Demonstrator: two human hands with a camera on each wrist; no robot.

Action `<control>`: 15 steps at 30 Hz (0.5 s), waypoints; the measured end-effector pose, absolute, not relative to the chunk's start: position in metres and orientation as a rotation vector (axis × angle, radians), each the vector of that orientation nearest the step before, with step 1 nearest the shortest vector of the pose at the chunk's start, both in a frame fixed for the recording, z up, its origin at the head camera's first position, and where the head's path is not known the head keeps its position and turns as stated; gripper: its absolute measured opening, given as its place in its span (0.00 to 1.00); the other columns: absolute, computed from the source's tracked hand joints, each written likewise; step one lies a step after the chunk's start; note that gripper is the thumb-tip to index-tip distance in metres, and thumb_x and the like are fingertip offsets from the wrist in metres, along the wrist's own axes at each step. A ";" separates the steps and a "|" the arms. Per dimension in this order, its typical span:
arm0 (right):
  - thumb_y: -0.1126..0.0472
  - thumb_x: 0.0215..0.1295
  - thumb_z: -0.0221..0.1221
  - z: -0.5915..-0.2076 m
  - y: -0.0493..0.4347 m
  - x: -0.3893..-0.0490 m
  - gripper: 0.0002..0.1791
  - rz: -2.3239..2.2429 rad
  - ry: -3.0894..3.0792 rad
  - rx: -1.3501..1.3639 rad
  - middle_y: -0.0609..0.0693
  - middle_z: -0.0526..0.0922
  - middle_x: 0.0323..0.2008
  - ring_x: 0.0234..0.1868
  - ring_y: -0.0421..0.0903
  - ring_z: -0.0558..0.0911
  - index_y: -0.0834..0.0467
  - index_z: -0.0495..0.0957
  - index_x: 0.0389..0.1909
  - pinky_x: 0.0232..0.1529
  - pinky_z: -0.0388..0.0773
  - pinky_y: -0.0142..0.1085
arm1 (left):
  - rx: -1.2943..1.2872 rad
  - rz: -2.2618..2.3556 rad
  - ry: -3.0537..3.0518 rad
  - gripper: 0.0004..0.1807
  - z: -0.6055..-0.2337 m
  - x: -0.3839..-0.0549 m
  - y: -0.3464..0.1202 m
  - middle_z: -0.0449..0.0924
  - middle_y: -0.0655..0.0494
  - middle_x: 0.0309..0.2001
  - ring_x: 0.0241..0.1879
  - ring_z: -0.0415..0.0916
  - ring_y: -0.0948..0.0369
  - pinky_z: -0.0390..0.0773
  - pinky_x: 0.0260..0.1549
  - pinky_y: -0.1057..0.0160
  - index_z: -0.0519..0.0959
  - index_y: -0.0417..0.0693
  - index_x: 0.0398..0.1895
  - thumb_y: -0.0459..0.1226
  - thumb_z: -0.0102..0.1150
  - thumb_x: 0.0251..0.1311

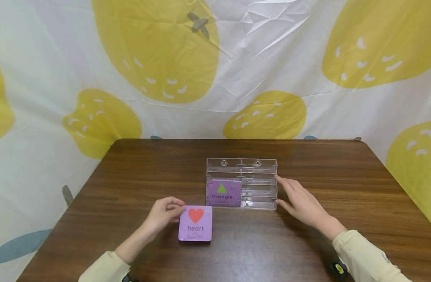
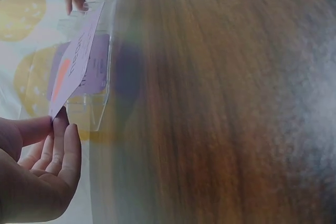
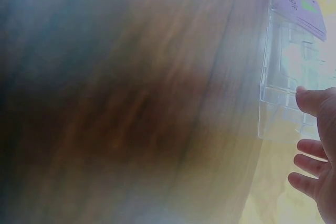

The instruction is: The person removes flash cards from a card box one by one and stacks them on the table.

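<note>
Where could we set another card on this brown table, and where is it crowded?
Bare brown table lies left of the left hand, right of the right hand, and behind the clear plastic tiered rack. Crowded: the rack's front-left, where left hand, purple square red-heart card and purple green-triangle card cluster.

Pale cream sleeves (image 1: 366, 254) show creases, yellow-green patch (image 1: 339, 268) marks black right-wrist camera (image 1: 334, 268), black left-wrist camera (image 1: 128, 279) partly visible

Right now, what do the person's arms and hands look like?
Left hand and right hand: no gloves. Left sleeve, right sleeve: pale cream. By the right sleeve, black object with yellow-green mark; by the left, a black edge.
</note>
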State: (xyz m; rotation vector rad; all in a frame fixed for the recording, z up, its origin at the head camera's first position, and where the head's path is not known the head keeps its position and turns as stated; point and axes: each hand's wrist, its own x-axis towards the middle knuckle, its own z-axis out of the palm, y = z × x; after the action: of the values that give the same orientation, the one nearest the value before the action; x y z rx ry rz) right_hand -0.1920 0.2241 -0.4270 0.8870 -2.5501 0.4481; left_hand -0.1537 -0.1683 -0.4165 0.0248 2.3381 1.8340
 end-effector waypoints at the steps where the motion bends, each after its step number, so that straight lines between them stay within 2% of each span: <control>1: 0.60 0.49 0.66 -0.427 0.224 -0.192 0.39 0.448 -2.549 0.888 0.64 0.72 0.50 0.51 0.58 0.71 0.67 0.60 0.61 0.52 0.68 0.49 | 0.014 1.829 2.340 0.11 -0.417 -0.154 -0.168 0.81 0.43 0.33 0.29 0.78 0.61 0.80 0.31 0.61 0.73 0.27 0.40 0.29 0.55 0.56; 15: 0.61 0.49 0.66 -0.428 0.224 -0.192 0.40 0.444 -2.551 0.887 0.63 0.73 0.47 0.49 0.56 0.72 0.68 0.59 0.61 0.50 0.71 0.48 | 0.000 1.786 2.313 0.13 -0.423 -0.154 -0.173 0.81 0.43 0.34 0.29 0.77 0.62 0.80 0.29 0.61 0.73 0.26 0.41 0.30 0.55 0.57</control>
State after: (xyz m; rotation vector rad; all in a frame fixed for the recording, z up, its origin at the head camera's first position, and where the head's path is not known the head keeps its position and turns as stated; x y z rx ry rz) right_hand -0.1918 0.2243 -0.4277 0.8873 -2.5512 0.4437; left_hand -0.1538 -0.1728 -0.4226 -0.0001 2.3128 1.7862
